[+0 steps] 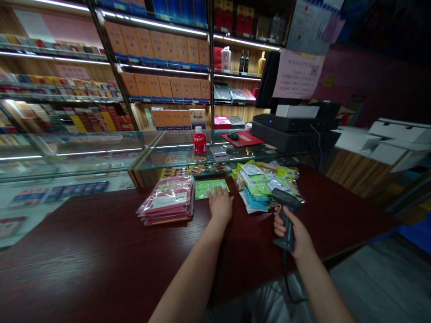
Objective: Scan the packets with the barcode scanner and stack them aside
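My right hand (298, 231) is wrapped round the handle of a dark grey barcode scanner (287, 217), its head pointing left and its cord hanging down past the table edge. My left hand (221, 204) lies flat, fingers stretched out over the near edge of a green packet (206, 187) on the table. Left of that packet sits a stack of pink packages in clear plastic (168, 202). Beyond the scanner lies a loose pile of green, yellow and blue packets (261, 181), some in shiny clear wrapping.
A glass display counter (151, 154) borders the far side of the dark wooden table (101, 260). On the glass stand a red bottle (199, 141) and a mouse (233, 136) on a red pad. A black register (292, 130) stands at right, near white boxes (400, 139). Stocked shelves (161, 49) rise behind.
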`<state>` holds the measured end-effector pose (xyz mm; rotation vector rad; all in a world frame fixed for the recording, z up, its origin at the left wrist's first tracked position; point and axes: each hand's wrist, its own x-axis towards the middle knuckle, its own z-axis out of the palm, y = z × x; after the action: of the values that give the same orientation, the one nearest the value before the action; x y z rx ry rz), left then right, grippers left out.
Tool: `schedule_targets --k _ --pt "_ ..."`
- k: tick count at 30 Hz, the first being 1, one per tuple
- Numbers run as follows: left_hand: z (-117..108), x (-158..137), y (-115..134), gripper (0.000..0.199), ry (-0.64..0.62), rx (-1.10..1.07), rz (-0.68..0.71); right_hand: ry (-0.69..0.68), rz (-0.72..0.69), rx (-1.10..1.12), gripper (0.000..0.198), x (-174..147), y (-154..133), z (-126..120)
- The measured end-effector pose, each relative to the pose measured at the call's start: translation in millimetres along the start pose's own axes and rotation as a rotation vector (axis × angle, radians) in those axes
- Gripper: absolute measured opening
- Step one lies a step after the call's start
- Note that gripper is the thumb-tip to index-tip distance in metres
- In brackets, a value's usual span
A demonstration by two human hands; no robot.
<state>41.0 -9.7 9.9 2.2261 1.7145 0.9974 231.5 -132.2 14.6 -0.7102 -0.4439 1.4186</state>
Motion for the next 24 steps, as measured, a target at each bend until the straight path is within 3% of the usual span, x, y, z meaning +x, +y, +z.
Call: schedule_targets --k 6,8,15,24 --pt "20 13 24 0.034 -0.009 -0.404 0.146 0.012 -0.014 -0.033 0.03 2 1 3" --pt "29 22 35 0.04 -0.013 -0.483 0.133 0.019 -0.021 -0.045 0.031 2 1 4" --pt "49 64 59 0.065 -0.005 -0.4 -0.2 0.033 -0.062 -0.099 0.034 -11 -13 -1" --pt "74 83 56 0.061 -0.038 -0.463 -0.205 0.103 -0.127 -0.099 0.031 -25 -38 -7"
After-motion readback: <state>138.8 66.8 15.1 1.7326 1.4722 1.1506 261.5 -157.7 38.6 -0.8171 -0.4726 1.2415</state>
